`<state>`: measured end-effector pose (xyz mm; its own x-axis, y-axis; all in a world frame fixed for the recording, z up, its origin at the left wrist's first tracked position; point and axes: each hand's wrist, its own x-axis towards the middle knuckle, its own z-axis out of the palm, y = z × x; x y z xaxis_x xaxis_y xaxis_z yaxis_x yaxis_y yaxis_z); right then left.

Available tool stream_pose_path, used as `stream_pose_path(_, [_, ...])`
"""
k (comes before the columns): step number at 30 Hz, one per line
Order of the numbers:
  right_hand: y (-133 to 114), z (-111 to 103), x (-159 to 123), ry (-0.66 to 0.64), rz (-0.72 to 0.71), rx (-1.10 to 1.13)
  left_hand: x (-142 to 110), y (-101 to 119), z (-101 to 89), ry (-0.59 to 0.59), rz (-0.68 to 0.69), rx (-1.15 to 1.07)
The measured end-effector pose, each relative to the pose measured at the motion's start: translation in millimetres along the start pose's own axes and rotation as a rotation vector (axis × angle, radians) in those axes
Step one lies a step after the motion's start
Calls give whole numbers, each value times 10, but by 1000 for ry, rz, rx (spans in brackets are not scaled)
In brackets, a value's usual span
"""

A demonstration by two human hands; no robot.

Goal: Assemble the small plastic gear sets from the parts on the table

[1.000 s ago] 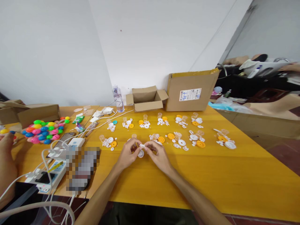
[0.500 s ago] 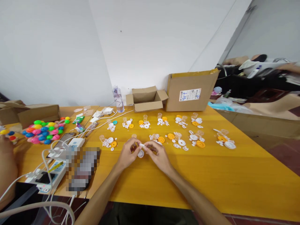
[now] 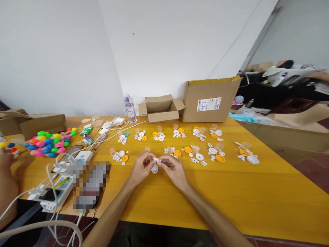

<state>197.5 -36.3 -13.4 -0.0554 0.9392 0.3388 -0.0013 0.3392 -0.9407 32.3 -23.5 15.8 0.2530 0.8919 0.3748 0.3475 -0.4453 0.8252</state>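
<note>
Hands (image 3: 140,168) pinching white plastic piece (image 3: 156,160), round part (image 3: 154,168) nearby, smooth tabletop (image 3: 231,199)

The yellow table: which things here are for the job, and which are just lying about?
Probably for the job:
small white part, in the left hand and right hand
round white piece near them
orange discs
clear cups

Probably just lying about:
clear bottle
phone
power strips
</note>
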Motion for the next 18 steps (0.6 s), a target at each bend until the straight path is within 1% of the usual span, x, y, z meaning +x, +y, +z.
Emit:
stream_pose_path(5, [-13,-4,3,-7,-14,8,-3,-1,8,27,20,-27])
stream_pose_path(12, [-39,-22,28,-14,6,31,5,6,13,40,6,-40])
stream_pose_path(18, [14,-43,60,-50,83,149,2,-5,10,40,18,-42])
